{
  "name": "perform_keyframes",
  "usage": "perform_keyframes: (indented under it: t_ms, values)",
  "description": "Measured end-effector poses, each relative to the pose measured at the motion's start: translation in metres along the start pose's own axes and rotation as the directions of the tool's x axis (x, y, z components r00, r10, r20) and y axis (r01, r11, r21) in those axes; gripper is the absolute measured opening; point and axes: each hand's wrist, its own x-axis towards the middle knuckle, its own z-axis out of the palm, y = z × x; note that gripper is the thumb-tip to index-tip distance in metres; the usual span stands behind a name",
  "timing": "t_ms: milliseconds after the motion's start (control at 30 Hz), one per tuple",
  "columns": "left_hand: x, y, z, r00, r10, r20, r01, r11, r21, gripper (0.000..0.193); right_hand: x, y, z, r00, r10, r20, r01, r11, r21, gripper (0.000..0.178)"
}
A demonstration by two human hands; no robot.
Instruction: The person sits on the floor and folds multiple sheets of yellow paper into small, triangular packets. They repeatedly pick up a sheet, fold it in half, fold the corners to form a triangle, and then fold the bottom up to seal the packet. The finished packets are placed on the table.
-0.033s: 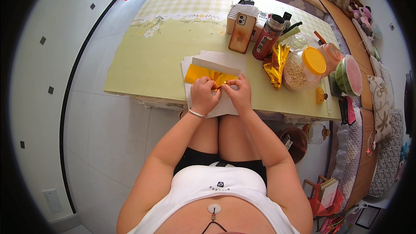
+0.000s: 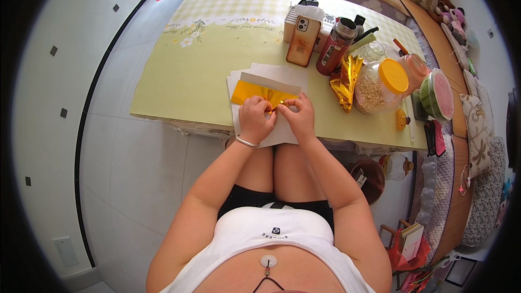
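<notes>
A strip of shiny gold foil paper [image 2: 245, 91] lies over white paper sheets [image 2: 282, 130] at the table's near edge. My left hand [image 2: 256, 120] is closed, its thumb and fingers pinching the foil's near edge. Beside it, my right hand [image 2: 299, 118] pinches the same foil, which puckers into creases between the two hands. The fingertips nearly meet, and the part of the foil under them is hidden. Right of the papers stands a crumpled gold foil piece [image 2: 343, 84], apart from both hands.
On the right of the table [image 2: 190, 81] stand a phone [image 2: 304, 40], a red bottle [image 2: 334, 49], a yellow-lidded jar [image 2: 374, 89] and a cut watermelon [image 2: 436, 95]. A brown bin [image 2: 370, 182] is on the floor by my right knee. A sofa [image 2: 453, 184] runs along the right.
</notes>
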Motion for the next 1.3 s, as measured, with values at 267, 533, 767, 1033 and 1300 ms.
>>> perform_keyframes:
  t_ms: [267, 533, 767, 1033, 1300]
  values:
    - [0.000, 0.001, 0.000, 1.000, 0.002, 0.005, -0.002, 1.000, 0.017, 0.015, 0.007, 0.005, 0.005, 0.993, 0.109, 0.046, -0.112, 0.992, 0.059, 0.023]
    - [0.000, 0.001, -0.002, 1.000, 0.005, -0.007, -0.005, 1.000, 0.006, 0.013, 0.003, -0.047, -0.022, 0.932, -0.359, -0.048, 0.320, 0.877, -0.358, 0.023]
    - [-0.002, 0.001, -0.001, 1.000, 0.012, -0.005, -0.012, 1.000, 0.009, 0.014, 0.021, -0.018, -0.035, 0.761, -0.528, 0.376, 0.648, 0.597, -0.473, 0.003]
    - [0.000, 0.001, 0.001, 0.999, -0.036, -0.038, 0.036, 0.999, -0.017, 0.015, 0.038, -0.008, -0.034, 0.951, -0.087, 0.297, 0.126, 0.985, -0.115, 0.010]
    - [0.004, 0.001, 0.010, 0.988, -0.143, -0.060, 0.143, 0.990, -0.008, 0.018, 0.030, -0.003, -0.006, 0.902, -0.420, 0.097, 0.426, 0.832, -0.357, 0.036]
